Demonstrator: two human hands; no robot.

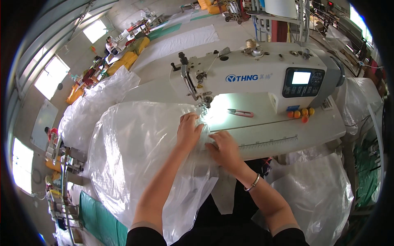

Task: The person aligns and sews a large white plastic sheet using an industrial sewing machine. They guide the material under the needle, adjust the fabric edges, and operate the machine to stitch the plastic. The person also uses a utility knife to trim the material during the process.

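A large clear plastic sheet (135,139) spreads over the left of the sewing table and hangs down toward my lap. Its right edge runs to the lit needle area of a white sewing machine (221,80). My left hand (188,131) presses on the sheet just in front of the needle, fingers bent and close together. Closer to me and to the right, my right hand (225,151), with a bracelet at its wrist, pinches the sheet's edge between thumb and fingers. Bright light and my fingers hide the stitching point.
Pink-handled thread snips (241,112) lie right of the needle. Several small orange and yellow balls (297,114) sit below the machine's control panel (303,82). More plastic (312,192) hangs at the right, and a plastic heap (96,108) stands left. Other people sit far off at the left.
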